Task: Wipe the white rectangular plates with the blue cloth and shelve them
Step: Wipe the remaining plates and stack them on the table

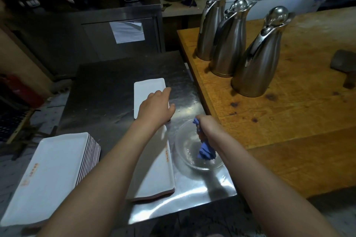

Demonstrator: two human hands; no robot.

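**Right hand [207, 127] on blue cloth [206, 152], left hand [156, 106] at a plate**

It clenches the limp, wet-looking cloth over a glass bowl [187, 150]. Left hand lies on the far white plate [148, 92]; whether it grips or merely touches, I cannot tell. A stack [52, 169] waits on the steel counter [107, 82]. Plates look rigid, glossy, probably slick and chippable: take the long rims.
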